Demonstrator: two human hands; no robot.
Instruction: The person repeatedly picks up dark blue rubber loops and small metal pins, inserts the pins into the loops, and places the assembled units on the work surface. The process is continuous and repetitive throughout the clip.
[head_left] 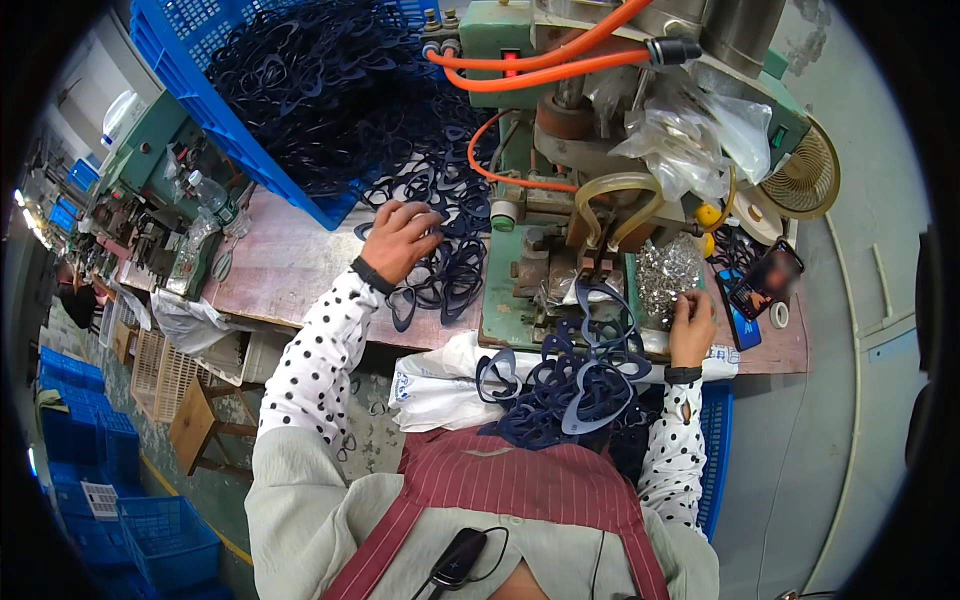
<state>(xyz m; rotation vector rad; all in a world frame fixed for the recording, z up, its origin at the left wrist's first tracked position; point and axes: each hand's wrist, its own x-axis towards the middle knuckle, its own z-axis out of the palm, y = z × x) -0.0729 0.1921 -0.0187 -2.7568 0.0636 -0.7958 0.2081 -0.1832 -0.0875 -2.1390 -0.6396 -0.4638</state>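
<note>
At the bench's front edge — left hand (400,238) fingers spread on unprocessed frames (440,260); right hand (692,322) pinching at foil bits (668,272) — finished pile (570,390) smaller.

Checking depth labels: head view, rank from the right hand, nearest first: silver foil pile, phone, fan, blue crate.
1. Silver foil pile, touching the right hand, just above it.
2. Phone, to its right.
3. Fan, up right.
4. Blue crate, far upper left.

My worn pinkish worktop (290,265) carries a blue crate (215,120) at eleven o'clock, loose dark heart-shaped frames (450,265) at centre, a green press machine (520,290) beside them, and a phone (765,280) at three.
</note>
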